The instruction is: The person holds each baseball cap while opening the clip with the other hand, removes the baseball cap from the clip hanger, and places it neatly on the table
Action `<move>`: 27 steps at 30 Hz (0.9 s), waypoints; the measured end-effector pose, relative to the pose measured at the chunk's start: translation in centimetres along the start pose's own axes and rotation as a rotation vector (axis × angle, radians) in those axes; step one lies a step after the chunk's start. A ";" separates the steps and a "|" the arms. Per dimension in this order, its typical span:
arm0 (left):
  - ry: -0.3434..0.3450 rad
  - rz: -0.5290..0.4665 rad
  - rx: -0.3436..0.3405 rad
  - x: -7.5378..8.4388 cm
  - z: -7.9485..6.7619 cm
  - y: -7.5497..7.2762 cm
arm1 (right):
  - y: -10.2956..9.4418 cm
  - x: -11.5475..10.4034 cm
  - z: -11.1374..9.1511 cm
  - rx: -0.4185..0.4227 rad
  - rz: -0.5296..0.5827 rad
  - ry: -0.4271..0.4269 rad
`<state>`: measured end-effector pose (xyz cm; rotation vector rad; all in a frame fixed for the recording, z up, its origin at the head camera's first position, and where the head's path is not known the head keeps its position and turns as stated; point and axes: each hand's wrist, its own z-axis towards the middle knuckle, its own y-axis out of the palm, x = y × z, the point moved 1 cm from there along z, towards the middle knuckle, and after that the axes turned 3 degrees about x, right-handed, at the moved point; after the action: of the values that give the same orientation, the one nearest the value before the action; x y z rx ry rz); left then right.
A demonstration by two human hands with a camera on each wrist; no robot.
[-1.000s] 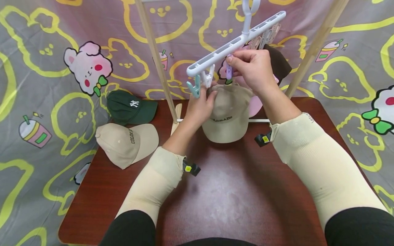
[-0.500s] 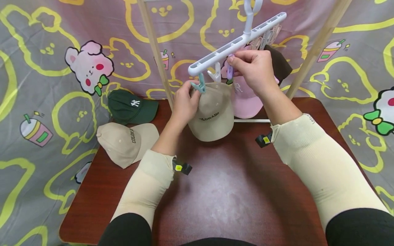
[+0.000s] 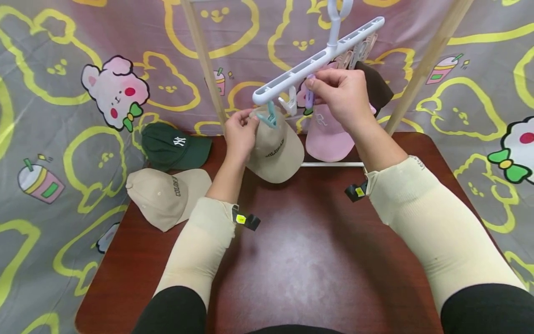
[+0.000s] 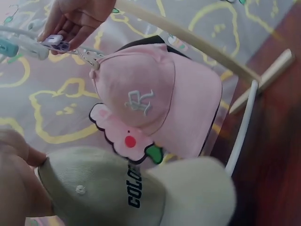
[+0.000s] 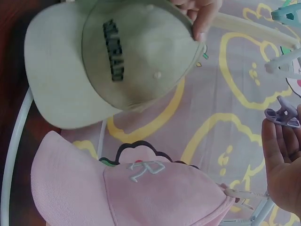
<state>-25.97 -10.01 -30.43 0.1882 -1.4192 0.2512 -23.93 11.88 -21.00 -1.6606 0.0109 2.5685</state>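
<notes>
My left hand (image 3: 240, 137) pinches the back edge of a beige baseball cap (image 3: 277, 160) lettered COLORADO, which hangs brim down. A teal clip (image 3: 269, 116) hangs in front of the cap's crown. With thumb and fingers my right hand (image 3: 344, 95) pinches a purple clip (image 3: 309, 99) under the white hanger bar (image 3: 317, 60). Between the teal and purple clips dangles a white clip (image 3: 290, 99). In the right wrist view, a gap separates the beige cap from the purple clip (image 5: 284, 113). A pink cap (image 4: 136, 89) hangs from a pale clip in the left wrist view.
Behind the pink cap hangs a dark brown cap (image 3: 373, 88). A dark green cap (image 3: 175, 146) and another beige cap (image 3: 164, 197) lie on the left of the brown table (image 3: 283, 269). Wooden posts (image 3: 204, 55) and a low white rod (image 3: 333, 164) frame the hanger.
My left hand has moved left with the beige cap, from near the white clip to beside the teal one. More of the pink cap shows. My right hand stays at the purple clip.
</notes>
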 end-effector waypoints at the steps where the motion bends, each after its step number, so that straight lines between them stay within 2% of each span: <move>1: -0.047 -0.052 0.015 -0.3 0.1 0.2 | 0.0 0.0 0.0 0.000 -0.001 0.002; 4: -0.159 -0.188 0.060 -1.0 0.3 0.6 | 0.0 0.0 -0.1 -0.006 -0.003 -0.002; 6: -0.209 -0.271 0.090 -1.5 0.5 0.9 | 0.0 0.0 -0.2 -0.009 -0.018 -0.009; 12: -0.265 -0.610 0.194 -3.3 1.4 1.6 | 0.0 -0.1 -0.2 -0.010 -0.042 -0.003; 15: -0.293 -0.722 0.245 -4.2 1.7 1.8 | 0.1 0.0 -0.2 -0.008 -0.038 0.005; 18: -0.339 -0.735 0.273 -5.1 1.7 1.7 | 0.2 0.0 -0.2 -0.005 -0.036 0.010; 20: -0.372 -0.689 0.282 -5.8 1.7 1.6 | 0.1 0.1 -0.1 -0.005 -0.033 0.013; 23: -0.409 -0.558 0.275 -6.7 1.5 1.2 | 0.0 0.2 -0.1 -0.008 -0.035 0.017; 27: -0.469 -0.342 0.196 -7.7 1.1 0.9 | -0.1 0.3 -0.1 -0.007 -0.038 0.025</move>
<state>-28.34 -9.93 -37.95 0.6798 -1.7941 0.0620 -23.96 11.98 -21.29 -1.6782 -0.0280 2.5235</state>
